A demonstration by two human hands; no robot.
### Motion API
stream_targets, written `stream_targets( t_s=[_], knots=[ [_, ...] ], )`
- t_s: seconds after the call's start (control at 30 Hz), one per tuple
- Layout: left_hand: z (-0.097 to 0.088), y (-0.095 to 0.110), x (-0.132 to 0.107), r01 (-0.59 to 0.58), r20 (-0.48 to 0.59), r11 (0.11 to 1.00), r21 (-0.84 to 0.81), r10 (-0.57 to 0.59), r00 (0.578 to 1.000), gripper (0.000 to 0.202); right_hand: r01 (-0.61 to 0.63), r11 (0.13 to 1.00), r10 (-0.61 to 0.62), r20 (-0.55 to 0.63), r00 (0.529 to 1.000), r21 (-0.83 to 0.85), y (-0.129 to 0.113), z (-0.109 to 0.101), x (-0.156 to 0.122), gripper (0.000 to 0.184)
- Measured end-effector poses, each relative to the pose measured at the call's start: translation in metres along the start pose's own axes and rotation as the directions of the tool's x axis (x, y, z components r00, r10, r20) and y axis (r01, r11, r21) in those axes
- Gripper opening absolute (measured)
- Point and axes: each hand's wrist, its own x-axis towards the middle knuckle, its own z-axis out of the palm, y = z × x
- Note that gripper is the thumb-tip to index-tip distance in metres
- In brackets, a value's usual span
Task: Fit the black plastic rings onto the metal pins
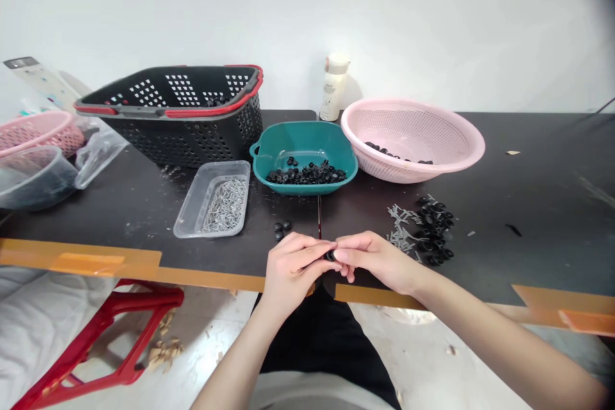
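My left hand (294,264) and my right hand (375,259) meet at the table's front edge, fingertips pinched together on a small black round part (330,256). Two or three loose black parts (282,229) lie just beyond my left hand. To the right of my right hand sits a pile of black parts mixed with small metal pins (425,230). A teal bowl (269,147) holds more black parts. A clear plastic tray (195,202) holds metal pins. What else the fingers hide I cannot make out.
A pink colander (451,134) with a few black parts stands at the back right. A black basket with red rim (192,134) is back left, a white bottle (334,86) behind the bowl. A clear tub (29,176) and pink basket (33,131) sit far left. A red stool (120,339) stands below.
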Motion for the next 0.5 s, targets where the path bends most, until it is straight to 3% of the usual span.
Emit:
stream_targets(
  t_s=[0.27,0.5],
  knots=[
    [-0.0009,-0.0004,-0.0013,-0.006,0.079,1.0,0.018,0.004,0.997,0.016,-0.028,0.998,0.03,-0.048,0.998,0.058,0.0024,-0.0002,0.0,0.032],
    [-0.0027,0.0012,-0.0014,-0.04,0.079,0.998,0.042,0.037,0.996,0.016,-0.012,0.999,0.011,0.012,1.0,0.044,0.0019,-0.0008,-0.0031,0.031]
  ],
)
